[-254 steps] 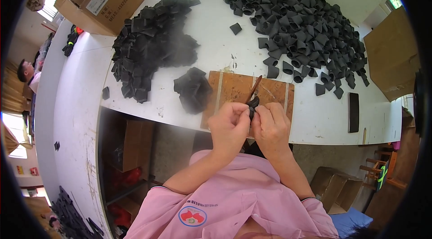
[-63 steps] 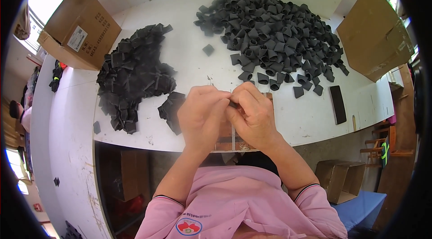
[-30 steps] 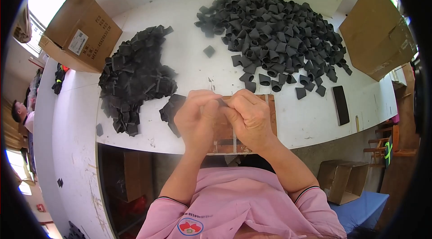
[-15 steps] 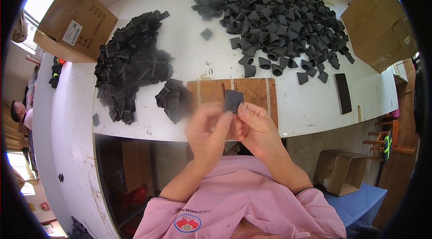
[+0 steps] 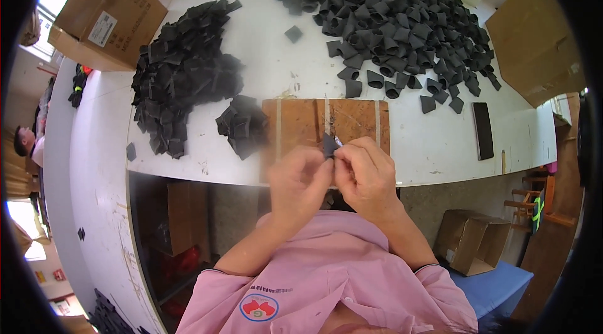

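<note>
A small dark grey fabric-like piece [image 5: 329,144] is pinched between my hands, seen nearly edge-on above the near part of a brown wooden board [image 5: 358,120]. My left hand [image 5: 299,174] is closed, thumb and fingertips on the piece's lower left side. Fingers curled, my right hand [image 5: 365,172] grips its right side. A small white bit shows by the right fingertips; I cannot make out what it is. Left of the board lies a small heap of dark pieces [image 5: 242,128]. Beyond it spreads a larger heap of flat black pieces [image 5: 185,76].
Many short dark tubes [image 5: 396,26] form a big pile at the far right. One loose flat piece [image 5: 293,34] lies between the piles. Cardboard boxes [image 5: 110,13] stand at both far corners. A phone [image 5: 482,131] rests on the right of the white table [image 5: 433,158].
The dark piece has turned from face-on to nearly edge-on between my fingers. My hands have shifted slightly and curled closer around it. The whole view has tilted a little.
</note>
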Motion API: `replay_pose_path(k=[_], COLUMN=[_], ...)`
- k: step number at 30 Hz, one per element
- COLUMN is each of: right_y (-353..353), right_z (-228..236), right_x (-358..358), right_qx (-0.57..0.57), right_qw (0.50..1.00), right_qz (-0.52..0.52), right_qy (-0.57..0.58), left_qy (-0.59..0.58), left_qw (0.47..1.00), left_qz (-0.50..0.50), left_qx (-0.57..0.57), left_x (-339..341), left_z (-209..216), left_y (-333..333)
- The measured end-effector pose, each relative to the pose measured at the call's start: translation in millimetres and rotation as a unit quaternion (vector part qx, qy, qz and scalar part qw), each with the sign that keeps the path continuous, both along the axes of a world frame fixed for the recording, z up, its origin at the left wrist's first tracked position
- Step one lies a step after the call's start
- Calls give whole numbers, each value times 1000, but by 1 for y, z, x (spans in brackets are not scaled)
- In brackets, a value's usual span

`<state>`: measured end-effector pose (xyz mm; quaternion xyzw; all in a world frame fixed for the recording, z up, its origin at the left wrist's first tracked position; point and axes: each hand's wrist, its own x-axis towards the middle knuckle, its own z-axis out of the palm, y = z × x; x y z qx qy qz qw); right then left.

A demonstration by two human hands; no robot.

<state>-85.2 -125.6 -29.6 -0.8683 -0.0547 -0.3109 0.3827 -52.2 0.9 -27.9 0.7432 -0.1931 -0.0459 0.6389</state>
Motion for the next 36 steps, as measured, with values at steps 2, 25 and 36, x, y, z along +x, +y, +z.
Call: replay_pose_path(k=[2,25,36], right_y=[-9,25,29], right_z=[-4,-24,-20], right_x=[4,13,19], right_qx=[30,198,-24], right_qw=[999,968,999], right_qz=[-29,68,20], right_qy=[3,141,-9], left_qy=[7,81,-223], left_qw=[999,988,958], left_qz=[32,129,132], left_qx=[1,26,122], left_x=[-5,45,12], left_z=[-21,-58,-39], left_y=[2,45,16])
